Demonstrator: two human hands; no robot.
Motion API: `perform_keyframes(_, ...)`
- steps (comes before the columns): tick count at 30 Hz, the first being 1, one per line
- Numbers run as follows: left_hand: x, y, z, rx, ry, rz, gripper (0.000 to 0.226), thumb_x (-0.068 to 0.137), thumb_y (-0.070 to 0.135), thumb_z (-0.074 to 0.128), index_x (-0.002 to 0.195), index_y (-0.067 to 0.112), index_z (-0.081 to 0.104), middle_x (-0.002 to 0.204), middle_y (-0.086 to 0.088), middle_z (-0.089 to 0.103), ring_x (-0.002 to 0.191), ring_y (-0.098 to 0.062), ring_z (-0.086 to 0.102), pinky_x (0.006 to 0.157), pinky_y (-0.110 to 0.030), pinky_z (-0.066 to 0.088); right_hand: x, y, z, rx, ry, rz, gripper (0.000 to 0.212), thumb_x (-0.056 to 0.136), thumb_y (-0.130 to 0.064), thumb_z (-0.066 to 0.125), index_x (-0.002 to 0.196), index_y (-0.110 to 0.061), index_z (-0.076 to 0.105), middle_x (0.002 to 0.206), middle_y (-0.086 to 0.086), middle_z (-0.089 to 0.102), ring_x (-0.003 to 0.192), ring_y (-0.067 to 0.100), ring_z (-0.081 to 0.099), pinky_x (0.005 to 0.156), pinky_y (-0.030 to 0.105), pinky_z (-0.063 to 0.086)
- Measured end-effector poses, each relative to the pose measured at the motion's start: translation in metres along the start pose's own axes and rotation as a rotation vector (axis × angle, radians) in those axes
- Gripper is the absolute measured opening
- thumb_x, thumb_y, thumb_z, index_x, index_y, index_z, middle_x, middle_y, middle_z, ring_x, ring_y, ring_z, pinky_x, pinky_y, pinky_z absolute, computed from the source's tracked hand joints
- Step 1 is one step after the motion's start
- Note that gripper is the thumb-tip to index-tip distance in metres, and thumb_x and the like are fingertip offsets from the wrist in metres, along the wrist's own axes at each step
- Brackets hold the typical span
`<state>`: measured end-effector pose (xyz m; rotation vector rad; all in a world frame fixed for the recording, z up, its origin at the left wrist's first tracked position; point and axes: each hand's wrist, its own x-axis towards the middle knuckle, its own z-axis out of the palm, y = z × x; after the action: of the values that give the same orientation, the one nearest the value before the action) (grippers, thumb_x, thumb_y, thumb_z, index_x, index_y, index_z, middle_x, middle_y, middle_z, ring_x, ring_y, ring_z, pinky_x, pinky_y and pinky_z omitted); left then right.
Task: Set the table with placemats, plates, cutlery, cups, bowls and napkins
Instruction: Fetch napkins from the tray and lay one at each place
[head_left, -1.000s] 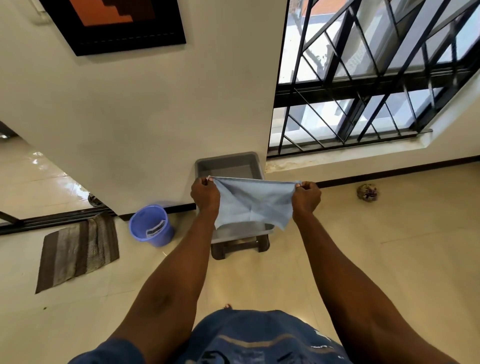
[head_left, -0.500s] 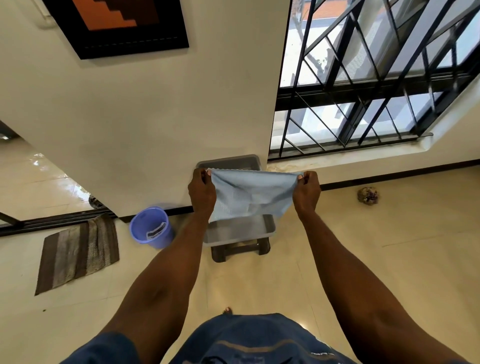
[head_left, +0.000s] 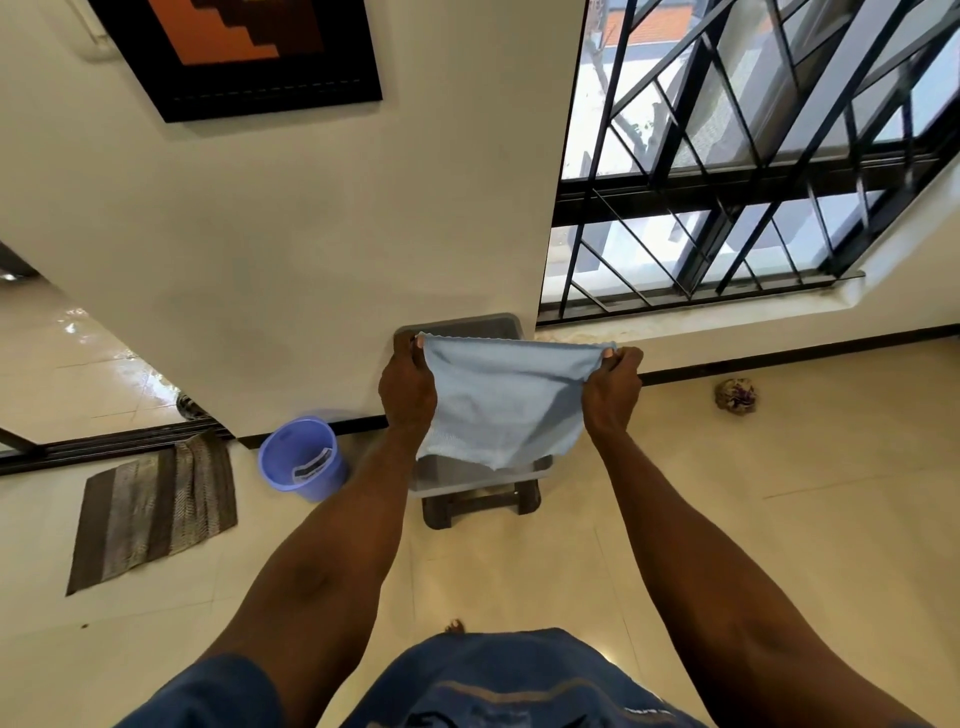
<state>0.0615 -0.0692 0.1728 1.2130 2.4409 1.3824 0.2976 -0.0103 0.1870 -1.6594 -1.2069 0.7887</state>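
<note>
Napkin: a light blue cloth napkin was held spread in the air at centre frame, top edge taut between both hands, lower part hanging loose in front of the tub.
Left hand: the left hand pinched the napkin's top left corner, fingers curled closed on the fabric.
Right hand: the right hand pinched the top right corner in the same closed grip.
Tub: a grey plastic tub sat on a dark low stool against the far wall, largely hidden behind the napkin.
Bucket: a blue plastic bucket stood on the floor just left of the stool.
Mat: a striped brown mat lay further left on the tiles.
Window: a barred window filled the far right.
Floor object: a small crumpled object lay near the right wall; identity cannot be told.
</note>
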Motion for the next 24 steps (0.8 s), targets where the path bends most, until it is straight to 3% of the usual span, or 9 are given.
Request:
perform_keyframes(4,-0.005,0.003,0.005,-0.033,0.052,-0.074,0.026,0.104,0.025,0.041,0.114,0.009,0.058,0.1,-0.01,0.066,0.087,-0.027,0.062,0.074,-0.033,0.046,-0.004,-0.001,0.007,-0.04,0.029,0.026,0.023,0.106,-0.024,0.035,0.11,-0.003,0.044,0.089,0.007,0.055,0.076,0.018,0.053,0.053,0.023,0.035)
perform_keyframes(7,-0.012,0.001,0.011,-0.059,0.04,-0.173,0.024,0.103,0.024,0.044,0.099,0.006,0.059,0.094,-0.009,0.063,0.084,-0.022,0.059,0.071,-0.026,0.041,-0.009,0.009,0.011,-0.095,0.029,0.076,0.019,0.104,-0.02,0.042,0.106,-0.004,0.052,0.091,0.009,0.058,0.081,0.02,0.055,0.066,0.028,0.04)
perform_keyframes(13,-0.043,-0.01,0.021,-0.042,-0.198,-0.401,0.021,0.1,0.021,0.051,0.083,0.01,0.058,0.08,-0.008,0.059,0.075,-0.019,0.058,0.061,-0.023,0.04,-0.034,0.038,0.022,-0.145,-0.048,0.189,0.011,0.094,-0.017,0.058,0.093,-0.009,0.066,0.089,0.005,0.065,0.085,0.022,0.063,0.078,0.035,0.054)
perform_keyframes(16,-0.06,-0.014,0.032,-0.09,-0.285,-0.416,0.03,0.097,0.024,0.055,0.075,0.005,0.063,0.071,-0.015,0.058,0.065,-0.016,0.053,0.052,-0.029,0.044,-0.053,0.042,0.029,-0.106,-0.155,0.184,0.013,0.092,-0.016,0.062,0.094,-0.006,0.07,0.089,0.007,0.067,0.083,0.019,0.063,0.072,0.029,0.053)
perform_keyframes(19,-0.074,-0.014,0.042,-0.192,-0.418,-0.406,0.034,0.096,0.036,0.057,0.067,0.019,0.06,0.07,-0.01,0.061,0.065,-0.022,0.058,0.069,-0.039,0.059,-0.066,0.041,0.035,-0.061,-0.267,0.141,0.011,0.09,-0.012,0.065,0.083,-0.004,0.069,0.076,0.007,0.065,0.068,0.015,0.059,0.06,0.016,0.043)
perform_keyframes(20,-0.076,-0.009,0.041,-0.215,-0.46,-0.421,0.032,0.096,0.035,0.058,0.069,0.018,0.06,0.072,-0.007,0.061,0.067,-0.021,0.059,0.072,-0.038,0.058,-0.069,0.039,0.036,-0.051,-0.296,0.134,0.012,0.09,-0.01,0.066,0.078,-0.005,0.068,0.072,0.006,0.063,0.064,0.013,0.057,0.058,0.017,0.042)
perform_keyframes(22,-0.076,0.002,0.041,-0.217,-0.478,-0.405,0.028,0.097,0.033,0.059,0.082,0.01,0.066,0.078,-0.003,0.064,0.068,-0.013,0.059,0.066,-0.021,0.051,-0.075,0.036,0.037,-0.034,-0.34,0.109,0.016,0.09,-0.012,0.066,0.076,-0.005,0.067,0.069,0.004,0.063,0.06,0.009,0.057,0.059,0.02,0.045)
perform_keyframes(24,-0.078,0.008,0.043,-0.235,-0.492,-0.392,0.029,0.095,0.036,0.061,0.094,0.009,0.071,0.088,-0.004,0.069,0.076,-0.014,0.064,0.071,-0.023,0.052,-0.078,0.031,0.036,0.009,-0.368,0.105,0.019,0.092,-0.014,0.066,0.079,0.0,0.068,0.065,0.002,0.063,0.054,0.003,0.06,0.056,0.016,0.046)
